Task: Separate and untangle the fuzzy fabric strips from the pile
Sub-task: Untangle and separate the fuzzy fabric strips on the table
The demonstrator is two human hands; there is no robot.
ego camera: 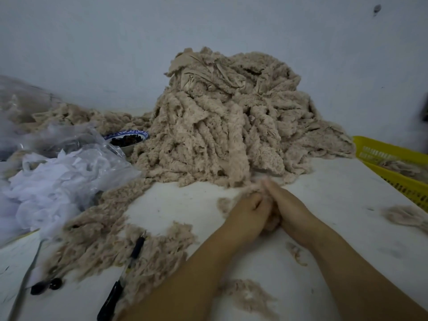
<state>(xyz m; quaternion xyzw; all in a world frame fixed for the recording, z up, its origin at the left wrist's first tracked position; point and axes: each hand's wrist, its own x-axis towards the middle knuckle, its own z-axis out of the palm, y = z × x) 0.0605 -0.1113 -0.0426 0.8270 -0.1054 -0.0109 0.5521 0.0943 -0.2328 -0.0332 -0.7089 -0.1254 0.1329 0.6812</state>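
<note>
Right at the foot of the pile (231, 126), 1 fuzzy strip (251, 188), bunched between left hand (249, 213) and right hand (289, 210), both curled round it, pressed together on the desk (324, 193).

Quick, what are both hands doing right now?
Left hand: fingers curled, gripping a fuzzy strip.
Right hand: gripping the same fuzzy strip.

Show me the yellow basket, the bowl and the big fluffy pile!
yellow basket (403, 181): head view, on its slatted near wall.
bowl (139, 133): head view, on its blue patterned rim.
fluffy pile (220, 126): head view, on the middle of the heap.
</note>
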